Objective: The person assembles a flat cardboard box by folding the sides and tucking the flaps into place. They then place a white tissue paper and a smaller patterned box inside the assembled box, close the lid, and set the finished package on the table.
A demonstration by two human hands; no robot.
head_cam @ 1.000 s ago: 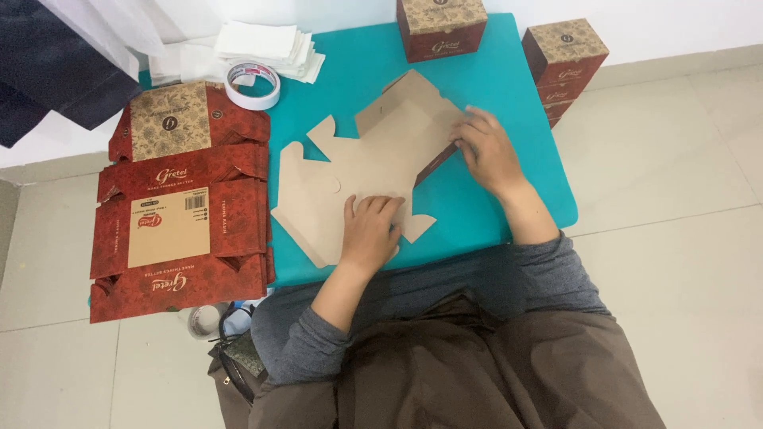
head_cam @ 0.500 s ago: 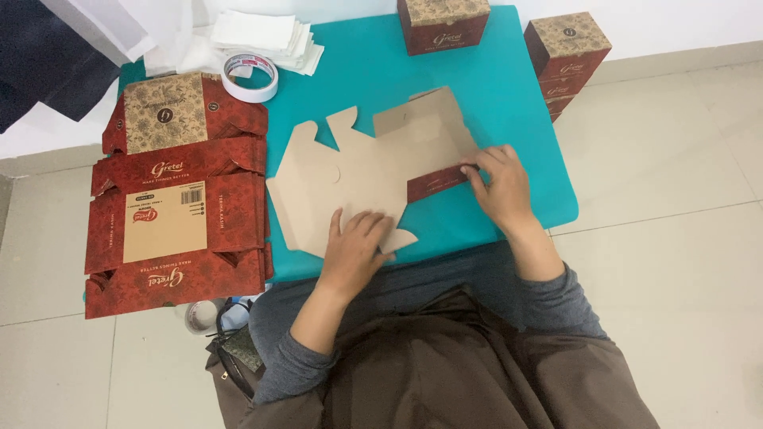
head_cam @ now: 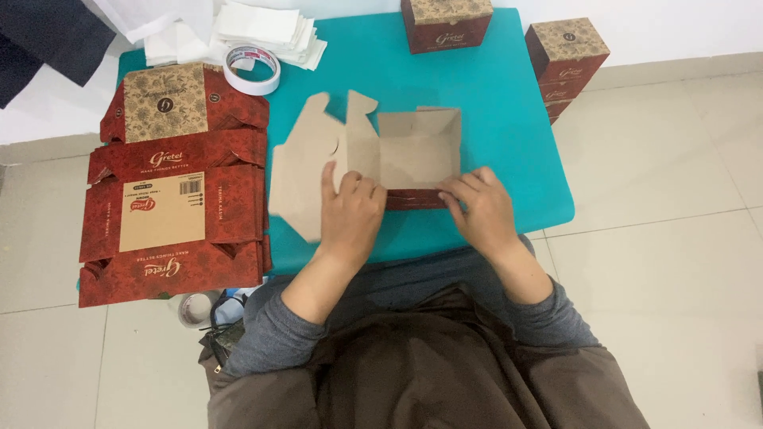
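Teal tabletop [head_cam: 509,135] lies before you over pale floor tiles. Your left hand [head_cam: 350,213] presses flat, fingers spread, on the brown cardboard blank [head_cam: 318,159]; your right hand [head_cam: 477,208] pinches its red folded near edge, walls half raised. Left of it sits a stack of flat red cartons [head_cam: 171,210]. Farther off: a tape roll [head_cam: 252,69], white papers [head_cam: 270,28], and two assembled red boxes [head_cam: 447,22].
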